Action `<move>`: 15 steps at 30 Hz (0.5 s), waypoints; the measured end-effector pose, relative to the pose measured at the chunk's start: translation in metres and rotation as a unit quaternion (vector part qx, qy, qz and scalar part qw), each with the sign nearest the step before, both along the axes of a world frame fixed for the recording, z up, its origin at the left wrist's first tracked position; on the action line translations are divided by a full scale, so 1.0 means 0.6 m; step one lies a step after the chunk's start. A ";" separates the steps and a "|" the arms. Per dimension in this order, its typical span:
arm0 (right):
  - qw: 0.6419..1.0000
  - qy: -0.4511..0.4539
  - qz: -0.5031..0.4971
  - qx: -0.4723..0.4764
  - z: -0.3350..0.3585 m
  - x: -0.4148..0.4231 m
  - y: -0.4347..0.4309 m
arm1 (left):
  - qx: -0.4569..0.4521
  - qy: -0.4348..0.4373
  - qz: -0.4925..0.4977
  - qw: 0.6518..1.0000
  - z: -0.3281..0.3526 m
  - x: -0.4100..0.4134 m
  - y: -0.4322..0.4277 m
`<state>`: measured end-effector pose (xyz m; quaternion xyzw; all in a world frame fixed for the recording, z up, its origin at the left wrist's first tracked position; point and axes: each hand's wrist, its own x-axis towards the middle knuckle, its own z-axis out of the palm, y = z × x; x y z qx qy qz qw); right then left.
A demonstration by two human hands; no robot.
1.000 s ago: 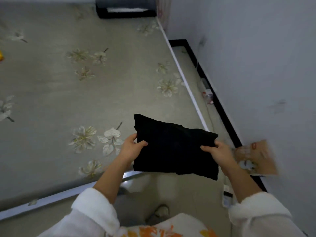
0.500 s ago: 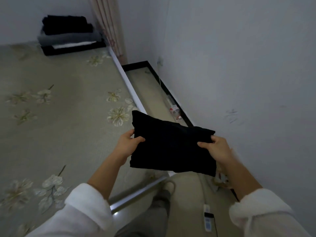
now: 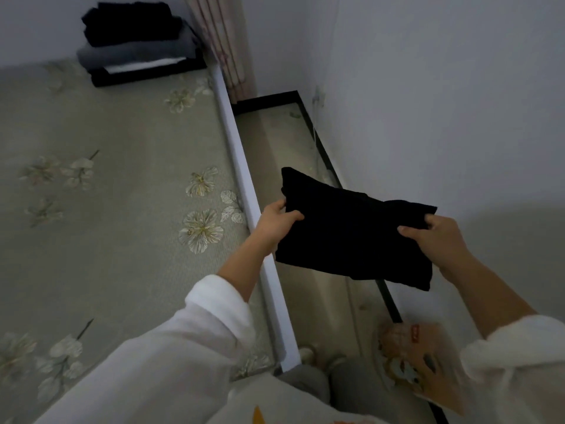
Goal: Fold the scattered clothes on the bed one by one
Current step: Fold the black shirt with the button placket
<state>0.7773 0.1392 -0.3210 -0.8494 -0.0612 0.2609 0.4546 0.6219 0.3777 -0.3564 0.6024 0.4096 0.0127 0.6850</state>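
Dim, flat indoor light, wide-angle edge bending, corners perhaps slightly blurred

On my feed the wearer has a thick, soft white top. The left sleeve (image 3: 183, 347) and right sleeve (image 3: 513, 356) end in bulky cuffs partway up the forearms, leaving the left hand (image 3: 275, 221) and right hand (image 3: 434, 237) bare. The top's front carries an orange print (image 3: 258, 416). Lower down are grey trousers (image 3: 345, 381) and a pale shoe toe (image 3: 305, 353).

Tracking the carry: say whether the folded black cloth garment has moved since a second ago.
Yes. The folded black garment went from the bed corner to right of its white side rail, over the floor.
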 end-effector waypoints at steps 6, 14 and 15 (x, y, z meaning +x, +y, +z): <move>0.999 0.003 0.047 0.001 -0.012 0.161 0.057 | -0.001 -0.007 0.034 0.999 -0.012 0.137 0.034; 0.991 0.020 0.130 0.000 0.012 0.372 0.159 | 0.013 -0.006 0.122 0.992 0.009 0.276 0.082; 0.990 0.022 0.138 0.004 0.015 0.394 0.178 | 0.018 -0.005 0.130 0.991 0.013 0.288 0.095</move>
